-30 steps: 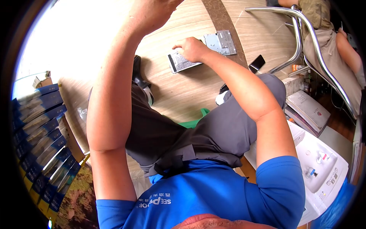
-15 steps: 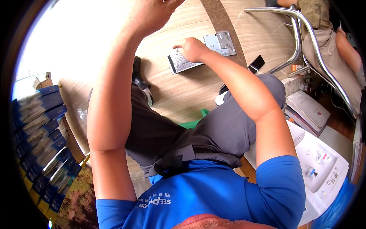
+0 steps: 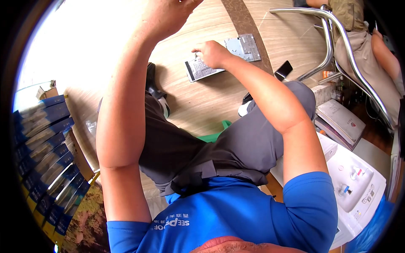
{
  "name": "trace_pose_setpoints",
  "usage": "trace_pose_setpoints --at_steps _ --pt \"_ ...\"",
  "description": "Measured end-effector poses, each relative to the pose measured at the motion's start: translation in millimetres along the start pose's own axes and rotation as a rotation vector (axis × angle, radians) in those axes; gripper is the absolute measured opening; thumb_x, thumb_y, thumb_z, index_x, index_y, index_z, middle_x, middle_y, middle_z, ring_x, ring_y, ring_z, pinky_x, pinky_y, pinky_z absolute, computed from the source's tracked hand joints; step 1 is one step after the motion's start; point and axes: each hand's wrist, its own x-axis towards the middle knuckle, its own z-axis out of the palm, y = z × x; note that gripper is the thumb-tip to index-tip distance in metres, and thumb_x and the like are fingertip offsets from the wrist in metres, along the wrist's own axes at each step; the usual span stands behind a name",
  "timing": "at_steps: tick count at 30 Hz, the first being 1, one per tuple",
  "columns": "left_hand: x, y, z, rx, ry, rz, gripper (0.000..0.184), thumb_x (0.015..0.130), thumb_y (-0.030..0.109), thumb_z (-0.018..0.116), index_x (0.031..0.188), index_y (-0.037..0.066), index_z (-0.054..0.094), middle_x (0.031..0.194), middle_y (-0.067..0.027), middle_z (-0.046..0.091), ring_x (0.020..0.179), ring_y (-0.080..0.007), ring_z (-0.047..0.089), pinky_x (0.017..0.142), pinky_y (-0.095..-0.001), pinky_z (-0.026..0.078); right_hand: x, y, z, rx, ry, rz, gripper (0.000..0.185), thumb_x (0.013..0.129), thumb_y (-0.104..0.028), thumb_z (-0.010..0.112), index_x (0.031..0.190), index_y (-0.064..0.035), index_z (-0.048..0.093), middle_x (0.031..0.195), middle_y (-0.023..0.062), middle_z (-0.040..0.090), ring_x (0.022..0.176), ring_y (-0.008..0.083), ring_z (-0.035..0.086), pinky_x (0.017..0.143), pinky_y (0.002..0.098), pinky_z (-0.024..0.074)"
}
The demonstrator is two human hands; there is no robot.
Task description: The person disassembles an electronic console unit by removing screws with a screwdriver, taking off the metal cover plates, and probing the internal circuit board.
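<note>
Right hand (image 3: pixel 213 55) at metal casing (image 3: pixel 204 71), contents unclear

This looks like a small shop that doubles as a repair spot, though the exact trade is unclear. Blue-and-yellow packaged goods (image 3: pixel 48 156) stand in close rows along the left side. The floor (image 3: pixel 190 103) is pale and wood-patterned with a darker brown band (image 3: pixel 242 17), and flat metal-cased parts (image 3: pixel 242 47) lie directly on it. To the right are a white water dispenser (image 3: pixel 358 185) with red and blue taps, stacked books or folders (image 3: pixel 341 122), a tubular metal chair frame (image 3: pixel 331 42) and another person (image 3: pixel 363 63). Strong glare washes out the upper left.
</note>
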Motion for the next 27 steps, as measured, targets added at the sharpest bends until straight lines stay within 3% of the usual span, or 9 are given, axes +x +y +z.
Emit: trace_pose_setpoints --at_steps 6,9,11,17,23,27 --pt "0 2 -1 0.022 -0.009 -0.042 0.034 0.096 0.022 0.061 0.116 -0.006 0.062 0.090 -0.0128 0.068 0.077 -0.0167 0.064 0.071 -0.0309 0.053 -3 -10 -7 0.025 -0.060 0.031 0.031 0.090 -0.030 0.060 0.109 -0.0079 0.069 0.104 0.0204 0.069 0.100 0.0359 0.065 0.090 0.0435 0.0510" --pt "0 2 -2 0.021 -0.012 -0.044 0.035 0.096 0.022 0.061 0.116 -0.006 0.062 0.090 -0.0130 0.068 0.078 -0.0168 0.064 0.072 -0.0310 0.053 -4 -13 -9 0.051 0.060 0.126 0.031 0.090 -0.031 0.059 0.108 -0.0076 0.069 0.104 0.0206 0.069 0.099 0.0358 0.065 0.088 0.0443 0.0510" --pt "-1 2 -2 0.026 -0.018 -0.046 0.035 0.096 0.022 0.061 0.116 -0.007 0.062 0.090 -0.0131 0.068 0.078 -0.0168 0.064 0.072 -0.0309 0.053 -2 -16 -14 -0.048 -0.059 0.260 0.029 0.091 -0.031 0.059 0.107 -0.0092 0.070 0.106 0.0194 0.069 0.100 0.0355 0.065 0.088 0.0442 0.0510" --pt "-5 6 -2 -0.005 0.004 -0.002 0.035 0.096 0.021 0.061 0.117 -0.007 0.061 0.090 -0.0129 0.068 0.078 -0.0166 0.063 0.071 -0.0306 0.053 -1 1 6 -0.005 0.053 0.053 0.030 0.092 -0.031 0.057 0.110 -0.0117 0.070 0.106 0.0167 0.069 0.100 0.0356 0.065 0.090 0.0437 0.0510" --pt "0 0 -1 0.048 -0.019 -0.046 0.035 0.096 0.023 0.060 0.117 -0.006 0.061 0.089 -0.0120 0.067 0.077 -0.0164 0.063 0.071 -0.0313 0.052 -4 -6 0 0.023 -0.002 0.008 0.030 0.092 -0.033 0.057 0.108 -0.0116 0.071 0.105 0.0179 0.069 0.100 0.0363 0.065 0.089 0.0443 0.0508" --pt "-1 0 0 0.058 -0.020 -0.041 0.035 0.096 0.023 0.060 0.117 -0.005 0.062 0.089 -0.0122 0.067 0.077 -0.0166 0.063 0.071 -0.0317 0.052 -10 -26 -16 0.010 0.010 0.160 0.030 0.091 -0.034 0.058 0.103 -0.0094 0.071 0.104 0.0188 0.069 0.099 0.0364 0.065 0.090 0.0440 0.0507"
